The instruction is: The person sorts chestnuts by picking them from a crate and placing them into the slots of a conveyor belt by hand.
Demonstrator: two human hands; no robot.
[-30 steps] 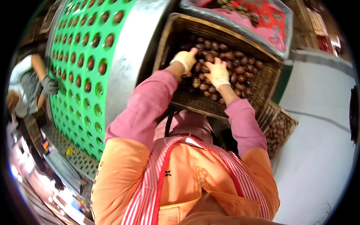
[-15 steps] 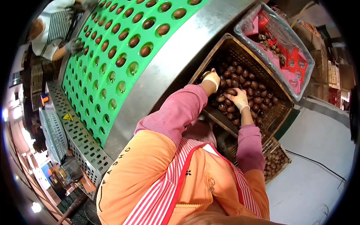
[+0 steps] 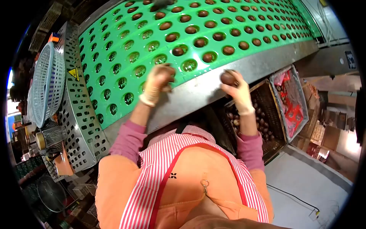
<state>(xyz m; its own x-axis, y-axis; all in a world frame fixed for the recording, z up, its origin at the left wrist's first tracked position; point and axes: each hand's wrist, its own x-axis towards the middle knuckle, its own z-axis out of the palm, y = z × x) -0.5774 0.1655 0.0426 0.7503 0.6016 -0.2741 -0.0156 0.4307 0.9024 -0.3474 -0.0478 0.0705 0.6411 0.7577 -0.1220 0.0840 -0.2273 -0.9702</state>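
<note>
My left hand, in a pale glove, is closed on a dark brown egg above the near edge of the green cupped conveyor. Whether more than one egg is in that hand cannot be made out through the blur. To the right, my gloved right hand grips another dark brown egg over the metal ledge. Many cups toward the right hold similar eggs; those around and left of my left hand show no eggs. Below my right hand, more eggs lie in a brown crate.
A plastic-lined bin with red packets stands right of the crate. On the left are a perforated metal guard and a pale blue basket. Another person's dark-gloved hand reaches over the conveyor's far side.
Both my hands have come up out of the crate, holding eggs. The left has moved over the conveyor edge and the right over the ledge. The view has turned toward the conveyor.
</note>
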